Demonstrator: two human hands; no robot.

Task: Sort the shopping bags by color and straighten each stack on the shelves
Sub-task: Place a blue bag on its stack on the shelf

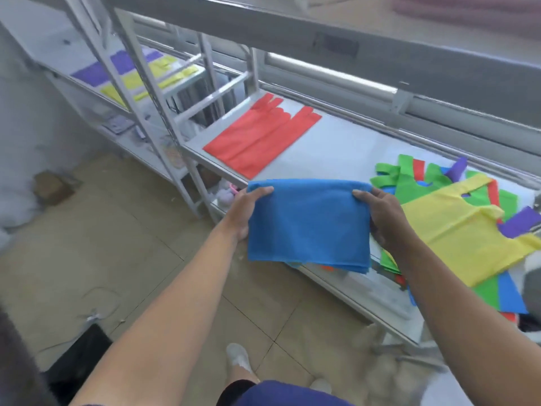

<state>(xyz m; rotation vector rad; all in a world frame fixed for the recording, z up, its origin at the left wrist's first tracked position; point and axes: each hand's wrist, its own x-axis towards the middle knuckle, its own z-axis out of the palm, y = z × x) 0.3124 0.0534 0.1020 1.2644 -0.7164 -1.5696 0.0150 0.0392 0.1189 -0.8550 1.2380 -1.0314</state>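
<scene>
Floor: beige square tiles (123, 253) with thin dark joints; dusty
Box: small brown cardboard box (51, 186) on the floor by the grey wall (26, 118)
Shoe: pale worn shoe (238, 357) on the tiles; a dark block (79, 350) sits at lower left

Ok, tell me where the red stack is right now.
The red stack lies flat on the near shelf, left of centre in the head view, beyond the blue bags held in both hands and well left of the mixed pile.
</scene>
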